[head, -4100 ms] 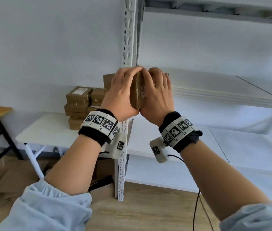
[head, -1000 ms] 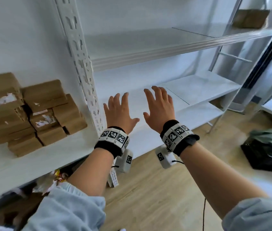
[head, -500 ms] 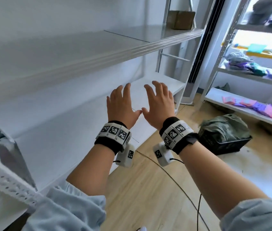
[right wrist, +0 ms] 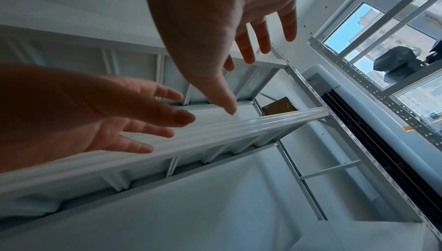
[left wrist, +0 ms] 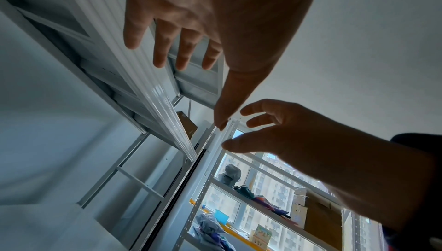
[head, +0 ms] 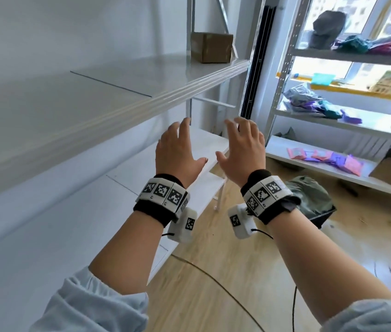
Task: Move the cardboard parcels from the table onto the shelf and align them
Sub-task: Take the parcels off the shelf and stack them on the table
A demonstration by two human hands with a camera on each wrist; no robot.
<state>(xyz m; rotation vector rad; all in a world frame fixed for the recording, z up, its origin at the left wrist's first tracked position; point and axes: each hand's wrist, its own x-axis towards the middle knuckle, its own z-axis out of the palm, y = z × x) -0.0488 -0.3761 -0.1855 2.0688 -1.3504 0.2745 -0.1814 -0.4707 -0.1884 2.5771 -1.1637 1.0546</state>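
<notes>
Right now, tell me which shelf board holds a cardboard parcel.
The upper shelf board: one cardboard parcel stands at its far end; the lower shelf board shows none.

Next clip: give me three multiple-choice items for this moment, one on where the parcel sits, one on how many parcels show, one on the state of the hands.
1. Where is the cardboard parcel?
A. far end of the upper shelf
B. on the floor
C. in the hands

2. How many parcels are in view?
A. one
B. three
C. five

3. The left hand and right hand are:
A. gripping a parcel
B. open and empty
C. fists

Key: 1 A, it stands by the end post; 2 A, no other shows; 3 B, fingers spread, holding nothing.
</notes>
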